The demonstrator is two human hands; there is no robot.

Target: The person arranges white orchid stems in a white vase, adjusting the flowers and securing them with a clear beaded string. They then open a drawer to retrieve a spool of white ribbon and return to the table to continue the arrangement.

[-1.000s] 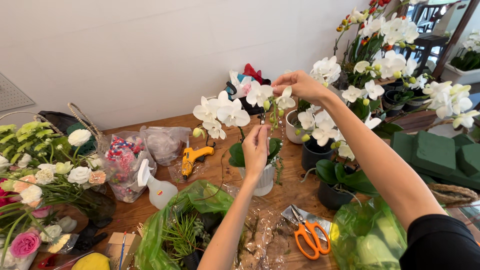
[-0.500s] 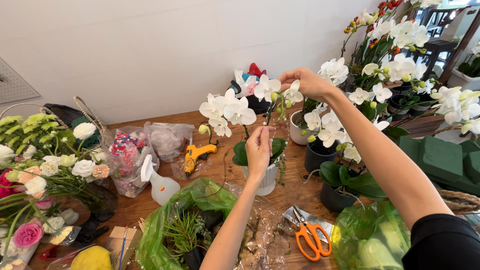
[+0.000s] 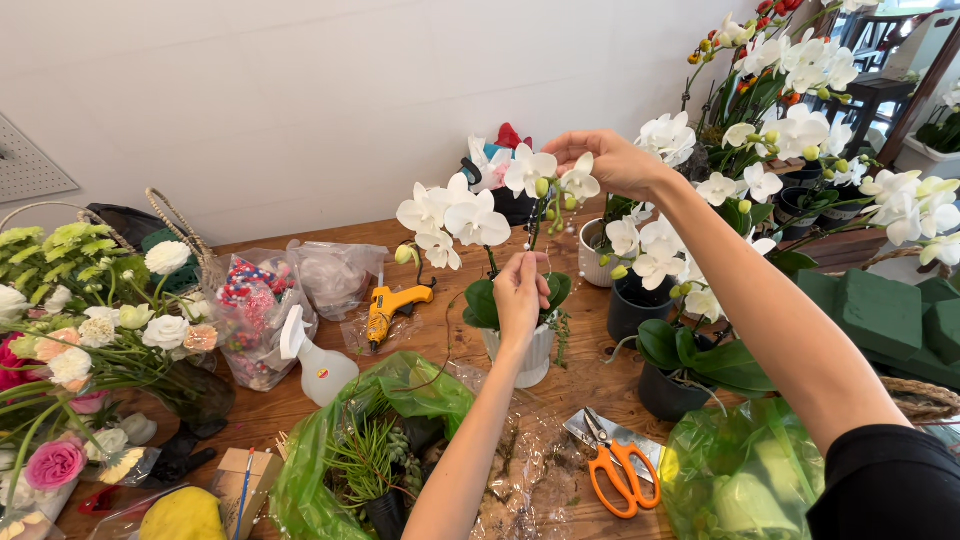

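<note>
I see my left hand (image 3: 520, 292) pinched on the thin stem (image 3: 537, 228) of the white orchid (image 3: 478, 215), low, just above its white pot (image 3: 530, 355) mid-worktop (image 3: 330, 405). My right hand (image 3: 610, 163) is up at the top of the same spray, fingertips closed on a blossom near the green buds. Orange scissors (image 3: 622, 478) lie near right; a yellow glue gun (image 3: 392, 305) lies left of the pot.

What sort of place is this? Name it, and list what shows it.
Probably a florist's workshop. Potted white orchids crowd the wooden table, cut flowers lie in bunches on the left, and green foam blocks, orange scissors and a yellow glue gun lie about.
</note>
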